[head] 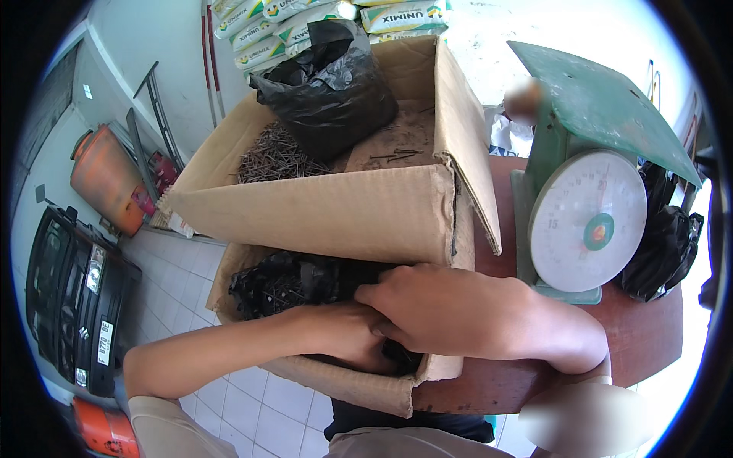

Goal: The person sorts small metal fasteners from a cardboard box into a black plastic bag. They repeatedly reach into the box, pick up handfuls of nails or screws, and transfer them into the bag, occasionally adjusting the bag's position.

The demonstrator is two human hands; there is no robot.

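Note:
Both hands are in the front cardboard box [343,378], over a black plastic bag [320,280] with nails [283,292] in it. My left hand [358,338] reaches down into the box; its fingers are out of sight. Above and partly across it, my right hand [406,309] has curled fingers at the bag's dark plastic. Whether either hand grips something is hidden. Behind stands a larger open cardboard box [320,214], holding a heap of loose nails [280,154] and a bulging black plastic bag [338,109]. A few single nails [401,154] lie on its bottom.
A green dial scale [590,223] stands to the right on the reddish-brown table [641,338]. Another black plastic bag [664,252] is beside it. Stacked printed sacks [401,17] are at the back wall. An orange tank [109,177] and a dark vehicle [74,303] stand left.

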